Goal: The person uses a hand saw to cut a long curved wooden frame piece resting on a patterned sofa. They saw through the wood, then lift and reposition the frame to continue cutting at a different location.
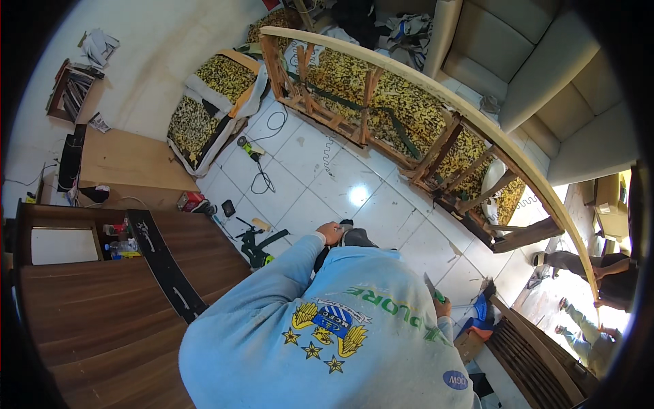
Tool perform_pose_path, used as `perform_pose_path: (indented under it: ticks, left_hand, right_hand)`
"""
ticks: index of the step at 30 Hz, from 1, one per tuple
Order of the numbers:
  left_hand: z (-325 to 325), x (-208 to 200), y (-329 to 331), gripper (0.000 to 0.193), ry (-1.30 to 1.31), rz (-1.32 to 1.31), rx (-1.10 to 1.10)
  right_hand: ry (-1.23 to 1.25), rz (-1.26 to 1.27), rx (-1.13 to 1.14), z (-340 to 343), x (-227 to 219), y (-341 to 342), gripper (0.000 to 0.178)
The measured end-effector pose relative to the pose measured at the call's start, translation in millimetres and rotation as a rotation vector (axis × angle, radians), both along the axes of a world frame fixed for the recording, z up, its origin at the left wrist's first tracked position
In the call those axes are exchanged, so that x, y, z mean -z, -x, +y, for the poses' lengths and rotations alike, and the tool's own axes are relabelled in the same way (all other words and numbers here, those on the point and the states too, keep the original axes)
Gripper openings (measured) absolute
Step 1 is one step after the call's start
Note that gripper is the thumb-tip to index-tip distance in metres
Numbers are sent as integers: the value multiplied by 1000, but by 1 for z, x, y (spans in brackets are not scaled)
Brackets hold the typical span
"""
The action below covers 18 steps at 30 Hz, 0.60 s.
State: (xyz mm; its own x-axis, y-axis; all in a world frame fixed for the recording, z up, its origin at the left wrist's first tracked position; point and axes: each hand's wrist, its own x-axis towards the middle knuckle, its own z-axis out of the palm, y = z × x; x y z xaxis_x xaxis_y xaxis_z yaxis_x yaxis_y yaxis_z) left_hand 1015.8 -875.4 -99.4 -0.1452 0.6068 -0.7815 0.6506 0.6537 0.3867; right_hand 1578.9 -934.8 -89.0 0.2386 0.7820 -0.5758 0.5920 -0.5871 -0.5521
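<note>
My left hand (330, 233) is low in front of my body, beside a dark shoe-like shape (357, 238). Its fingers are partly hidden, so whether they grip anything is unclear. On the other side, my right hand (443, 308) is wrapped round the green handle of a knife (430, 283), its blade pointing up and away from me. My light blue shirt hides much of both arms. Beyond my hands, a curved bare wooden sofa frame (436, 146) lies on the tiled floor (300, 198), with patterned foam (405, 99) behind it.
A green angle grinder (249, 148) and its cord lie on the tiles. Dark green straps (260, 249) are left of my hand. A brown wooden cabinet (122, 300) stands at left, foam cushions (218, 102) beyond. At right, another person's hand (599, 273) is near the frame's end.
</note>
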Motion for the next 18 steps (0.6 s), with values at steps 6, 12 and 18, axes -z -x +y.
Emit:
perform_pose_path:
  ticks: [6, 12, 18]
  left_hand:
    - [8, -7, 82, 68, -84, 34, -7]
    - [-6, -16, 170, 69, 5, 48, -27]
    - [-38, -4, 255, 67, 120, 165, -119]
  right_hand:
    - [80, -41, 180, -19, 23, 33, 44]
    - [145, -314, -154, -55, 93, 48, 28]
    - [354, -576, -827, -69, 85, 114, 29]
